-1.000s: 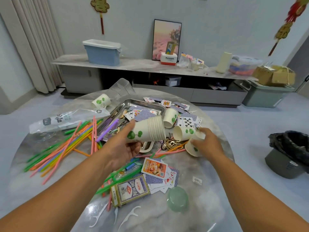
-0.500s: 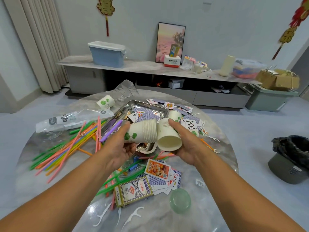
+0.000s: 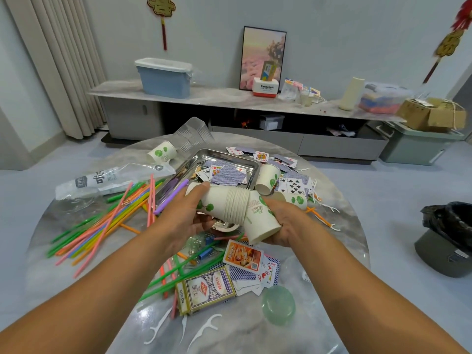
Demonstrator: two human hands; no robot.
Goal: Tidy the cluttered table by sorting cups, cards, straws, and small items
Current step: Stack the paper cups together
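Note:
My left hand (image 3: 182,215) grips a stack of white paper cups with green leaf prints (image 3: 224,204), held sideways above the round marble table (image 3: 339,254). My right hand (image 3: 288,223) holds a single paper cup (image 3: 259,221), its base pushed into the stack's open end. More cups lie loose: one (image 3: 267,178) beside the steel tray (image 3: 227,155), one (image 3: 293,199) behind my right hand, one (image 3: 162,154) at the far left. Playing cards (image 3: 226,175) fill the tray and spread right. Coloured straws (image 3: 107,226) fan out at left.
A card box (image 3: 207,290), loose cards (image 3: 242,255), floss picks (image 3: 204,328) and a green lid (image 3: 278,305) lie near me. A clear plastic bag (image 3: 112,178) and clear cups (image 3: 191,136) sit at left. A black-lined bin (image 3: 447,238) stands on the floor at right.
My right hand picked a loose cup off the table, lifted it and brought it left, pushing it into the open end of the stack in my left hand.

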